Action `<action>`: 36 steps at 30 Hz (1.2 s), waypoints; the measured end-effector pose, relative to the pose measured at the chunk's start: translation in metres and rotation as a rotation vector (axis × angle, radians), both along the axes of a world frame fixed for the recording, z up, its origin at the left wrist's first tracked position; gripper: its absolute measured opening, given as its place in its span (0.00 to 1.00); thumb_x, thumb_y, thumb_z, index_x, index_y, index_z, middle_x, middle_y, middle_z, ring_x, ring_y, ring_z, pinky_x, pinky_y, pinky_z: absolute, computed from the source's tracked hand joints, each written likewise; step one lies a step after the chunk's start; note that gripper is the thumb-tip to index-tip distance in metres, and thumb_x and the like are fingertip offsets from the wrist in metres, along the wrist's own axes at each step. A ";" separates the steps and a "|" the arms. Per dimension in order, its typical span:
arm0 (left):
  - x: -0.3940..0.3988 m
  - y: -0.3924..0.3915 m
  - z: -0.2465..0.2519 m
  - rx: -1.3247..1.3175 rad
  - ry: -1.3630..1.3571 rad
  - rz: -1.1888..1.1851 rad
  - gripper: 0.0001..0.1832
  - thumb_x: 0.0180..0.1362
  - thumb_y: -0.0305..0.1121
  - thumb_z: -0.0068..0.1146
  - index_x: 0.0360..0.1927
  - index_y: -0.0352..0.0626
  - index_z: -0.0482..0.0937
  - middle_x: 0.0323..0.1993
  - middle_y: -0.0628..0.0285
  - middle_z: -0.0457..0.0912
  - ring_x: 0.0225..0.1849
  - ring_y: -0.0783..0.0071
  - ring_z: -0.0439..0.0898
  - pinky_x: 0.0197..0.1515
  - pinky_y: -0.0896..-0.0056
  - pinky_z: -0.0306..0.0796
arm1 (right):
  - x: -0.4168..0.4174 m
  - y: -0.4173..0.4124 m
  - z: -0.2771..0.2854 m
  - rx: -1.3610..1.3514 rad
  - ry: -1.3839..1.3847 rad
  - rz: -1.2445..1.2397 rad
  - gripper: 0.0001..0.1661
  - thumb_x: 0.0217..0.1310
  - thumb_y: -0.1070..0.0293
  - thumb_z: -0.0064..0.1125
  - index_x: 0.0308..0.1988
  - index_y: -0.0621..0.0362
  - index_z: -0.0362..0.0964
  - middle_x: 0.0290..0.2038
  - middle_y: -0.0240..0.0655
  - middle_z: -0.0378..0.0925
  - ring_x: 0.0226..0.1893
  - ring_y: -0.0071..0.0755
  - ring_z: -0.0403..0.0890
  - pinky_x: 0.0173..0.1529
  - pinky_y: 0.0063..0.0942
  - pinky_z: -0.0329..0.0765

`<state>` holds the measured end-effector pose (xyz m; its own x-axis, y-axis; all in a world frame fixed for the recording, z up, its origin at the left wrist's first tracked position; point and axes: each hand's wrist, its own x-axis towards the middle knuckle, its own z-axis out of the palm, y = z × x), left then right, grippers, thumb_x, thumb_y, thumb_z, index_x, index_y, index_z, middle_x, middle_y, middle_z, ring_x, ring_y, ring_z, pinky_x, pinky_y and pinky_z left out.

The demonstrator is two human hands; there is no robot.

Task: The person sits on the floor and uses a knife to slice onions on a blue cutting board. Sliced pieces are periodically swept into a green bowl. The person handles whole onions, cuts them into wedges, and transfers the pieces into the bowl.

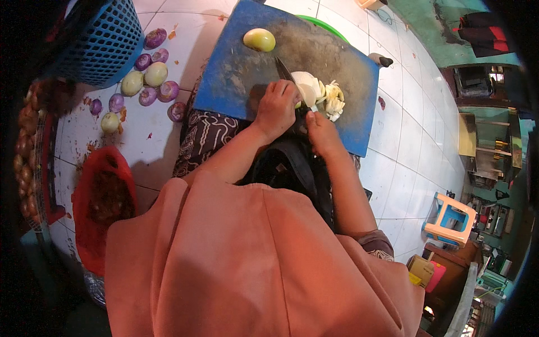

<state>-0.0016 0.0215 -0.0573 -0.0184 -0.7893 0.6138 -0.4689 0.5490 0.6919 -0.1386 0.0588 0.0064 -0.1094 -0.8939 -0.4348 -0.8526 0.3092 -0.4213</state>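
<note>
A worn blue cutting board point(229, 78) lies across my lap. My right hand point(323, 131) grips the black handle of a kitchen knife point(284, 69), its tip pointing up and to the left. Beside the blade, my left hand point(278, 104) curls its fingers over a pale onion piece point(298, 104), mostly hidden beneath them. White onion slices point(306, 80) rest against the blade's right side, and a heap of cut onion point(334, 101) sits farther right. Near the board's far left corner is a whole peeled onion point(259, 40).
Several peeled purple and pale onions point(147, 96) lie on the white tiled floor point(404, 139) beside a blue plastic basket point(105, 46). A red plastic bag point(101, 202) stands at my left. A green rim point(324, 26) shows behind the board; a plastic stool point(450, 220) is at right.
</note>
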 end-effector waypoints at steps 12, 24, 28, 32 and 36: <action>0.003 0.000 0.004 0.009 -0.036 0.013 0.10 0.48 0.22 0.55 0.34 0.38 0.69 0.35 0.52 0.71 0.39 0.48 0.70 0.43 0.55 0.66 | 0.000 0.004 -0.003 -0.034 0.010 0.052 0.28 0.67 0.47 0.33 0.38 0.63 0.68 0.34 0.58 0.76 0.40 0.65 0.75 0.43 0.50 0.70; 0.003 0.003 0.004 -0.004 -0.021 -0.003 0.10 0.47 0.22 0.56 0.32 0.38 0.69 0.34 0.54 0.71 0.39 0.50 0.70 0.42 0.55 0.65 | 0.009 0.017 -0.004 -0.151 0.174 0.114 0.26 0.67 0.48 0.35 0.38 0.62 0.67 0.33 0.60 0.75 0.36 0.68 0.74 0.43 0.53 0.70; 0.005 -0.001 0.003 0.015 -0.067 -0.002 0.08 0.48 0.22 0.56 0.32 0.38 0.71 0.35 0.56 0.72 0.40 0.52 0.70 0.44 0.57 0.65 | -0.023 0.004 -0.017 0.084 -0.242 -0.030 0.27 0.67 0.47 0.35 0.38 0.62 0.68 0.24 0.52 0.74 0.23 0.56 0.77 0.28 0.45 0.73; 0.003 -0.001 0.009 0.016 -0.076 -0.038 0.10 0.51 0.23 0.54 0.39 0.42 0.76 0.39 0.57 0.75 0.44 0.56 0.72 0.48 0.59 0.65 | -0.044 0.001 -0.003 0.192 -0.558 -0.287 0.28 0.66 0.45 0.37 0.38 0.60 0.68 0.16 0.37 0.67 0.12 0.36 0.69 0.16 0.32 0.66; 0.002 -0.007 0.003 0.078 0.052 -0.049 0.10 0.50 0.25 0.56 0.37 0.44 0.76 0.38 0.59 0.75 0.46 0.58 0.71 0.50 0.59 0.65 | -0.047 -0.001 0.012 0.092 -0.223 -0.249 0.29 0.67 0.45 0.35 0.37 0.61 0.69 0.18 0.44 0.71 0.12 0.40 0.74 0.18 0.36 0.70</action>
<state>0.0003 0.0146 -0.0542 -0.0282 -0.8337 0.5516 -0.4049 0.5140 0.7562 -0.1852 0.0580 0.0180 -0.2119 -0.8077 -0.5503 -0.6363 0.5414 -0.5496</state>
